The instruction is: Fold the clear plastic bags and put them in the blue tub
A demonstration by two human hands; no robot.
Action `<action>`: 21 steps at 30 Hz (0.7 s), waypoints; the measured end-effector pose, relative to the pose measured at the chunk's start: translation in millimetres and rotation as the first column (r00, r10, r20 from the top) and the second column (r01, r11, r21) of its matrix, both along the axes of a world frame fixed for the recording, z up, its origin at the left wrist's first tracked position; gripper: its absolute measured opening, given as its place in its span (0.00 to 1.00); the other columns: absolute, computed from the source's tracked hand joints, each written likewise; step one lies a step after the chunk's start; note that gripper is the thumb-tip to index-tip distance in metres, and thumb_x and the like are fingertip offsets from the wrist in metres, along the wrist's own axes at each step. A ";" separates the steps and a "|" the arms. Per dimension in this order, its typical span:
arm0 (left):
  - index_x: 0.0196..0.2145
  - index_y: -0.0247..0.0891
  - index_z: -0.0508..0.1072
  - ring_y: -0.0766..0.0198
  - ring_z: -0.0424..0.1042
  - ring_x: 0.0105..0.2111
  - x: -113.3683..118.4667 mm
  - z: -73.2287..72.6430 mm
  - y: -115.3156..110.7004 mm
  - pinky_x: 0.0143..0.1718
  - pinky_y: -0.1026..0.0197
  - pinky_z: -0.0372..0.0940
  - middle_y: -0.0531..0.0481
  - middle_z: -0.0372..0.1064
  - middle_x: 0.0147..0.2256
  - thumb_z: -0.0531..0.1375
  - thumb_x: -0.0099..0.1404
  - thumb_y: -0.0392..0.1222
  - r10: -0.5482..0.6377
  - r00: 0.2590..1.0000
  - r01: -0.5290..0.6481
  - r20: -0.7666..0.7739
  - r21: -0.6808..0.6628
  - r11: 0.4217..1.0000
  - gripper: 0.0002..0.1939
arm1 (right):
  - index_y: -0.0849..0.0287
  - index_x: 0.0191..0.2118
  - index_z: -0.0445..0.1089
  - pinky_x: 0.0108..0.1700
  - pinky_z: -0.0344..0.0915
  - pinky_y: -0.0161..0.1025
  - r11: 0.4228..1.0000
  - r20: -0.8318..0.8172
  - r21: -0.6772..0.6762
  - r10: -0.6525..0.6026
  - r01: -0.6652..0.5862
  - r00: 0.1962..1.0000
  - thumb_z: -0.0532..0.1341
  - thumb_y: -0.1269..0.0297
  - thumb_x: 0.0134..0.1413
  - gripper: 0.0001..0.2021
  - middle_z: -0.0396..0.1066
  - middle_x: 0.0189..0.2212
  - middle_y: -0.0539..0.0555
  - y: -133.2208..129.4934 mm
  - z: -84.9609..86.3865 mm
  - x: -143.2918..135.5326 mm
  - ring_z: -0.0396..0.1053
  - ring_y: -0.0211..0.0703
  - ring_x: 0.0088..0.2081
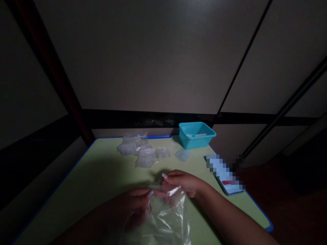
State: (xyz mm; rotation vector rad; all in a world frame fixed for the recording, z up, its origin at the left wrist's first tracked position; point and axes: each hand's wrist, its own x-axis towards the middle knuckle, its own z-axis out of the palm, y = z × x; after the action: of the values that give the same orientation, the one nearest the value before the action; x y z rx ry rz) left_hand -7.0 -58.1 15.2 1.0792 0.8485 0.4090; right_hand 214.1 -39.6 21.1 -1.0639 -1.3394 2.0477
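Note:
A clear plastic bag (170,216) hangs between my two hands over the near part of the table. My left hand (139,200) pinches the bag's upper edge from the left, its lower fingers blurred behind the film. From the right, my right hand (180,182) is closed on the same edge, thumb on top. Beyond my hands, several thin, whitish, translucent packets (145,154) lie overlapping. One pale bluish square packet (183,154) lies apart from them, close to the basket.
At the back right corner stands a turquoise plastic basket (196,143) with something pale inside. A phone (226,175), its screen blurred out, rests along the right edge. The light green table (97,170) has a blue rim and stands against panelled doors (153,61).

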 end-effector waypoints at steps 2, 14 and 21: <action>0.44 0.38 0.76 0.70 0.52 0.11 0.0 -4.4 3.1 0.13 0.67 0.45 0.54 0.63 0.15 0.62 0.53 0.64 -0.060 0.998 0.059 -0.004 -0.057 0.997 0.30 | 0.62 0.22 0.69 0.19 0.57 0.32 0.998 0.045 -0.049 0.034 -0.032 0.998 0.58 0.36 0.47 0.28 0.65 0.14 0.49 2.6 2.4 3.3 0.61 0.35 0.15; 0.45 0.37 0.73 0.67 0.62 0.22 2.9 -3.2 17.6 0.24 0.65 0.57 0.54 0.64 0.23 0.65 0.55 0.53 0.165 0.973 -0.182 0.163 0.092 0.979 0.24 | 0.58 0.24 0.59 0.26 0.62 0.34 0.920 0.111 0.382 -0.136 0.084 0.985 0.64 0.43 0.44 0.23 0.68 0.20 0.48 8.8 12.3 10.9 0.64 0.35 0.20; 0.20 0.37 0.66 0.70 0.54 0.17 -25.1 7.8 45.9 0.20 0.67 0.48 0.57 0.57 0.16 0.62 0.55 0.51 0.300 0.935 -0.206 -0.188 0.400 0.893 0.16 | 0.57 0.26 0.57 0.22 0.50 0.32 0.802 0.579 0.597 -0.432 0.001 0.692 0.60 0.64 0.55 0.11 0.60 0.15 0.44 24.2 4.6 30.3 0.59 0.33 0.15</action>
State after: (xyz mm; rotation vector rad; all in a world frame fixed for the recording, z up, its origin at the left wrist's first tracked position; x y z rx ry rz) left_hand -32.0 -12.2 22.9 1.3972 1.1712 0.6899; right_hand 244.4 -15.5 25.7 -1.6775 -1.8760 0.9284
